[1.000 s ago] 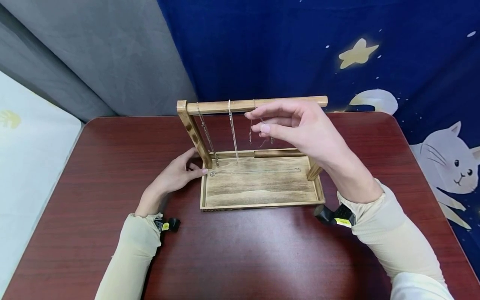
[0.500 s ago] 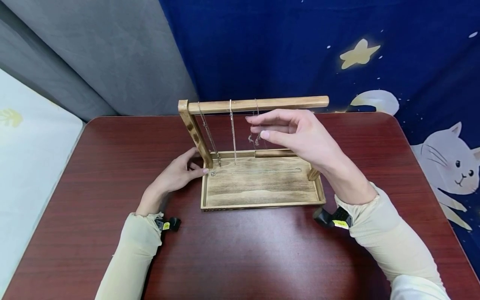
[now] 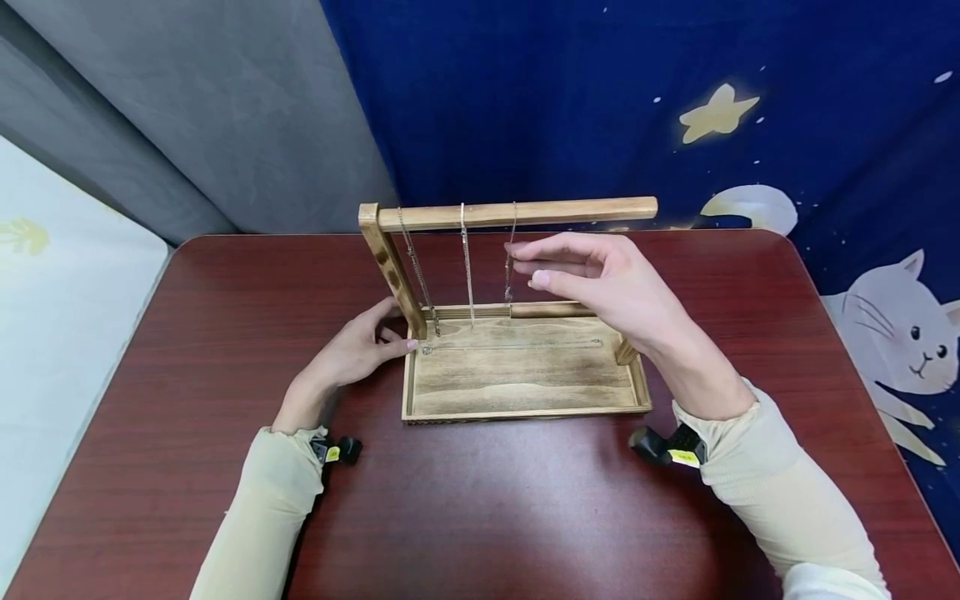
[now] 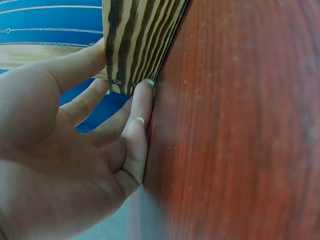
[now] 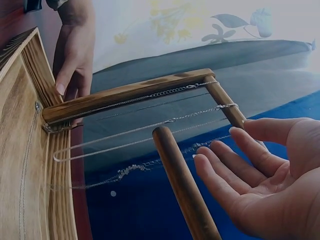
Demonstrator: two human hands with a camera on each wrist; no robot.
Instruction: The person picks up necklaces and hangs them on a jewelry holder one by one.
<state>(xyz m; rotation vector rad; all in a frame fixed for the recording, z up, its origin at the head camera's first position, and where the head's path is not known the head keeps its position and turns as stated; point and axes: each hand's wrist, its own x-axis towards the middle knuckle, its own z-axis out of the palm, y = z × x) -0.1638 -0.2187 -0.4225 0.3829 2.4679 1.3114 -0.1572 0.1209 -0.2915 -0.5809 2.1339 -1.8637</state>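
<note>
A wooden necklace stand [image 3: 585, 210] has a top bar over a shallow tray [image 3: 525, 412]. My left hand [image 3: 352, 346] holds its left end, thumb on the tray's side wall and fingers round the back corner. On the bar hang a dark chain necklace [image 3: 416, 271] at the left, a silver necklace [image 3: 467, 262] beside it, and a fine chain necklace [image 3: 508, 287] near the middle. Just right of that last one is my right hand [image 3: 600, 267], fingers loosely extended; its fingertips are close to the chain, contact unclear. Another thin necklace [image 3: 517, 343] lies stretched across the tray.
The stand sits on a dark red wooden table [image 3: 510, 500]. Its right post [image 3: 628, 350] rises under my right wrist. Behind the table hang a grey curtain [image 3: 225, 108] and a blue curtain [image 3: 510, 100].
My right hand has let go of the fine chain and lowered slightly, its fingers loosening. The chain, bunched and swinging before, now hangs straight down. My left hand stays in place.
</note>
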